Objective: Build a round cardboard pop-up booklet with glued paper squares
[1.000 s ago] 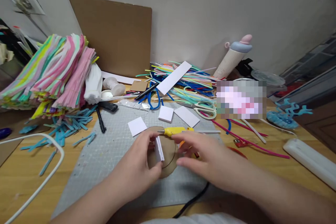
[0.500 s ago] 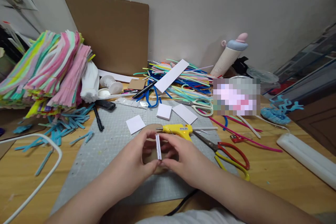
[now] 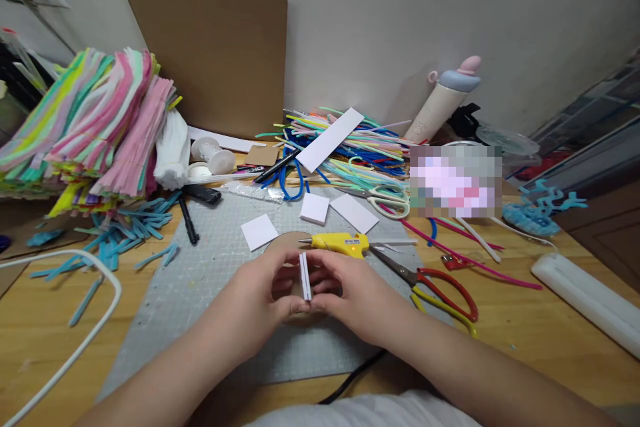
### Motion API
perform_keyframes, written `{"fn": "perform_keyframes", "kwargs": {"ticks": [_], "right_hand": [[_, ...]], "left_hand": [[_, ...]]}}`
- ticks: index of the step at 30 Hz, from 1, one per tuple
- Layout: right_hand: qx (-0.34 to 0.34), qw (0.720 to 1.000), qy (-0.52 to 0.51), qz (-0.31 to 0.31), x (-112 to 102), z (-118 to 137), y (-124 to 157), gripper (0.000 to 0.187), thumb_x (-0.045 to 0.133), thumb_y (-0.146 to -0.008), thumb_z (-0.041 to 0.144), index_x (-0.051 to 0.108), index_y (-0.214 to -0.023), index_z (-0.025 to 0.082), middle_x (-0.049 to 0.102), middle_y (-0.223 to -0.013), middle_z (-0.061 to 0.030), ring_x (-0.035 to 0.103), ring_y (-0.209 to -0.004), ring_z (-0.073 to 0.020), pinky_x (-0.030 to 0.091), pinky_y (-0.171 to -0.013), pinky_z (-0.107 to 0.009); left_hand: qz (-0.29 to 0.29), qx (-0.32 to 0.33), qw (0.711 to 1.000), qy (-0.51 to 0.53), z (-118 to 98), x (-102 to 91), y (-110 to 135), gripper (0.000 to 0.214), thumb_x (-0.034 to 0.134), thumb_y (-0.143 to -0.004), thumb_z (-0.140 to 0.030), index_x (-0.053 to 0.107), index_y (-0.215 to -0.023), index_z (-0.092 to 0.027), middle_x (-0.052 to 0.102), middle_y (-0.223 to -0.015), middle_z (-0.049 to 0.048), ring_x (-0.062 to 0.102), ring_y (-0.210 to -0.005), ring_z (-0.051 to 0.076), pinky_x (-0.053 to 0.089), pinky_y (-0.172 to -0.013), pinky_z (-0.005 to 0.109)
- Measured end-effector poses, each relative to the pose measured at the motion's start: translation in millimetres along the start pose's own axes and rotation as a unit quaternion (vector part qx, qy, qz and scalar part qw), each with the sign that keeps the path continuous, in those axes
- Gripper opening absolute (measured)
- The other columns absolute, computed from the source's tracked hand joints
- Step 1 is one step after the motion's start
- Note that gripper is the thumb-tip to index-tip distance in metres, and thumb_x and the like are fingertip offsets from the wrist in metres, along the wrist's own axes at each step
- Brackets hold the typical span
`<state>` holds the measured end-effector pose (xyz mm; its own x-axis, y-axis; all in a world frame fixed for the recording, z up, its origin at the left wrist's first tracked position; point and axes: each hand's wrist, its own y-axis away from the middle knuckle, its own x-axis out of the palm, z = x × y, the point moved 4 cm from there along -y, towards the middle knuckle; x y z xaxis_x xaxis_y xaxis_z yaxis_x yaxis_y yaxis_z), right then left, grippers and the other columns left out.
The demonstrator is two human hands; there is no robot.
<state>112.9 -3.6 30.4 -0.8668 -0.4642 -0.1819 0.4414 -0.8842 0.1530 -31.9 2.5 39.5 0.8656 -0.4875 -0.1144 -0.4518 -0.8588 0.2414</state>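
Note:
Between my two hands stands a pair of thin white foam-board pieces, face to face and seen edge-on. My left hand pinches them from the left, thumb low and fingers at the top edge. From the right, my right hand grips the same pieces in a mirrored hold. Just beyond my fingers lies a yellow hot glue gun, its nozzle pointing left. A round brown cardboard piece lies partly hidden under my hands. White squares and a small white block lie farther back on the cutting mat.
Red-and-yellow-handled scissors lie to the right, white-handled scissors farther back. Bundled pipe cleaners are heaped at left, with loose ones behind the mat. A white cable loops at left. A cardboard sheet leans on the wall.
The view has shifted slightly. Both hands keep hold of the white pieces in nearly the same place, and the two pieces look pressed a little closer together.

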Motion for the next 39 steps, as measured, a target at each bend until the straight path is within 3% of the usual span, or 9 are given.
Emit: {"fn": "perform_keyframes", "kwargs": {"ticks": [14,21,28,32,35,39], "right_hand": [[-0.004,0.998,0.067,0.002,1,6,0,0.048,0.062,-0.074,0.004,0.060,-0.117,0.023,0.067,-0.109,-0.0059,0.067,-0.094,-0.0204,0.055,-0.084,-0.035],[-0.008,0.998,0.054,-0.011,2,2,0,0.051,0.063,-0.074,0.005,0.058,-0.121,0.024,0.065,-0.117,-0.0066,0.065,-0.101,-0.0202,0.054,-0.089,-0.035],[-0.012,0.998,0.062,-0.021,3,-1,3,0.057,0.065,-0.074,0.007,0.056,-0.127,0.026,0.065,-0.115,-0.0067,0.065,-0.098,-0.0205,0.055,-0.085,-0.036],[-0.022,0.993,0.099,-0.054,-1,2,11,0.066,0.073,-0.073,0.020,0.049,-0.135,0.028,0.063,-0.117,-0.0086,0.063,-0.095,-0.0225,0.055,-0.072,-0.034],[-0.004,0.997,0.065,-0.038,1,4,14,0.064,0.073,-0.073,0.023,0.050,-0.132,0.026,0.065,-0.106,-0.0058,0.062,-0.084,-0.0188,0.052,-0.065,-0.030],[0.013,0.999,0.021,-0.036,3,8,14,0.063,0.072,-0.071,0.021,0.050,-0.130,0.023,0.062,-0.107,-0.0057,0.061,-0.085,-0.0173,0.050,-0.067,-0.029]], "left_hand": [[0.011,-0.035,0.996,0.076,6,-0.9,-4,0.041,0.075,-0.064,-0.009,0.057,-0.099,-0.019,0.073,-0.105,0.0070,0.070,-0.099,0.025,0.053,-0.093,0.044],[0.024,0.028,0.999,0.022,0,-1.3,0,0.051,0.074,-0.068,-0.011,0.056,-0.115,-0.021,0.068,-0.117,0.0081,0.067,-0.105,0.024,0.052,-0.097,0.042],[0.011,0.059,0.998,-0.036,-4,-3.3,0,0.044,0.073,-0.069,-0.013,0.058,-0.110,-0.020,0.071,-0.110,0.0063,0.069,-0.099,0.023,0.055,-0.093,0.039],[-0.008,0.025,0.999,0.018,-10,-10.4,3,0.045,0.076,-0.067,-0.016,0.057,-0.108,-0.020,0.071,-0.109,0.0061,0.070,-0.098,0.023,0.056,-0.091,0.037],[-0.010,-0.010,0.998,0.063,-13,-14.3,4,0.044,0.078,-0.066,-0.019,0.056,-0.105,-0.020,0.073,-0.101,0.0049,0.072,-0.091,0.022,0.058,-0.083,0.034],[-0.017,-0.030,0.996,0.081,-14,-17.3,4,0.042,0.076,-0.068,-0.019,0.055,-0.104,-0.018,0.073,-0.094,0.0050,0.072,-0.085,0.021,0.058,-0.075,0.031]]}}
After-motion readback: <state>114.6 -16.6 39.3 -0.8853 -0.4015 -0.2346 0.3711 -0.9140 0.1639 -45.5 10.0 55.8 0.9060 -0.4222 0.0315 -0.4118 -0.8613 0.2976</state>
